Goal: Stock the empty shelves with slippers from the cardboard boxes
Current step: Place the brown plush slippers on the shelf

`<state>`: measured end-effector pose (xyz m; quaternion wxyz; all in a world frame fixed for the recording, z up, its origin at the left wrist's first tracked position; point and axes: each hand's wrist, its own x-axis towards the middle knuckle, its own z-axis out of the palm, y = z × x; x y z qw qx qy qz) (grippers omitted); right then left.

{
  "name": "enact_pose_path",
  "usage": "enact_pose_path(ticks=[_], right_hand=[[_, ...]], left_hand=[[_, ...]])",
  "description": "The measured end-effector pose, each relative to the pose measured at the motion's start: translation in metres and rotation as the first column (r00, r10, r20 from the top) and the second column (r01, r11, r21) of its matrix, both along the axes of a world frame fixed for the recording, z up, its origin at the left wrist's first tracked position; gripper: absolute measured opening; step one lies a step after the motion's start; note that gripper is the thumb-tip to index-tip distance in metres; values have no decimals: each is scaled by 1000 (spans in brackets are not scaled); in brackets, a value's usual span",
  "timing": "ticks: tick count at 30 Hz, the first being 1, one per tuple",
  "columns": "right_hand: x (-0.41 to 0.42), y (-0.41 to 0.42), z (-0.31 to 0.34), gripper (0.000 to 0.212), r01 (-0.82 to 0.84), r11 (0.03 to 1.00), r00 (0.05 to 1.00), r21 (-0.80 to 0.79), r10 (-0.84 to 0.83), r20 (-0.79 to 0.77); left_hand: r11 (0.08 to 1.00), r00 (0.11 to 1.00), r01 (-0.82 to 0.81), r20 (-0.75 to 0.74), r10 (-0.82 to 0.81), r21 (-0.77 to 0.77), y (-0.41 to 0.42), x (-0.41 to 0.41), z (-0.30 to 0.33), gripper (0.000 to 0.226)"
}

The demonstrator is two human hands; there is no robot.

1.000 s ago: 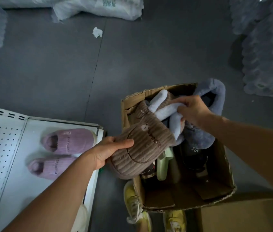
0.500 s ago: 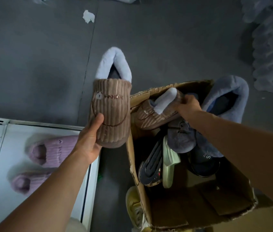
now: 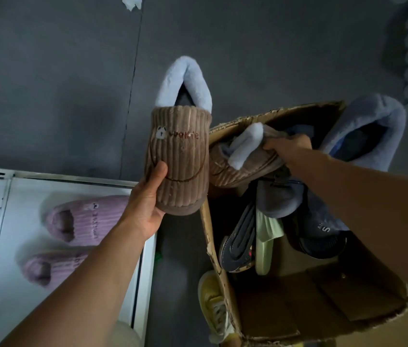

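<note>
My left hand (image 3: 148, 204) grips the toe of a brown corduroy slipper (image 3: 178, 156) with pale blue fleece lining, held up in the air between the shelf and the box. My right hand (image 3: 288, 149) grips the matching second brown slipper (image 3: 238, 169) over the top left corner of the open cardboard box (image 3: 335, 311). On the white metal shelf (image 3: 22, 309) at the left lie two pink corduroy slippers (image 3: 85, 221), side by side.
Inside the box lie a large blue fleece slipper (image 3: 373, 126), a grey slipper (image 3: 278, 199), a dark sandal (image 3: 238, 241), a green slide (image 3: 265, 251) and a dark slide (image 3: 323, 234). My yellow shoe (image 3: 213, 306) stands beside the box. Grey floor lies beyond.
My left hand has lifted the first brown slipper out of the box and turned it upright to the left. My right hand has let go of its fleece and taken the second brown slipper.
</note>
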<state>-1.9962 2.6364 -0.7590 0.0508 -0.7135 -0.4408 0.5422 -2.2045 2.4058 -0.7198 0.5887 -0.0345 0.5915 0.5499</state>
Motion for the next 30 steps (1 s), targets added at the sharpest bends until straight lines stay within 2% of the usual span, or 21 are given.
enact_pose_path(ticks=[2,6,9,11,14,17,19,22,24,27,30], right_hand=[[-5,-12,6,65,-67,997,998,37,67,8],[0,-36,27,47,-177,967,984,182,180,1],[13,-37,58,44,-159,955,984,252,174,-40],[24,-25,87,40,-131,959,987,251,150,-61],[40,1,131,23,-62,976,981,208,98,-167],[56,22,177,19,4,996,957,92,23,-289],[66,30,203,31,21,1000,940,6,-18,-339],[70,32,239,58,9,1000,916,-27,-19,-400],[69,28,266,63,25,999,903,-24,-33,-429],[70,21,299,58,101,995,898,5,-89,-431],[70,14,316,72,143,988,906,55,-109,-409]], left_hand=[[1000,1000,-14,1,14,-7,-1,3,6,106],[999,999,-43,-21,43,-28,-9,13,25,109],[996,995,-89,-37,89,-13,-16,20,44,111],[993,992,-120,-41,120,-1,-21,25,60,112],[989,989,-148,-18,149,8,-28,35,87,113],[988,988,-156,19,155,17,-34,51,118,111],[990,987,-140,78,138,25,-36,64,141,110],[995,981,-96,172,87,42,-40,84,174,109],[995,975,-84,212,69,60,-45,96,196,106],[991,960,-95,273,67,90,-55,113,229,105],[982,945,-146,309,104,116,-65,132,249,105]])
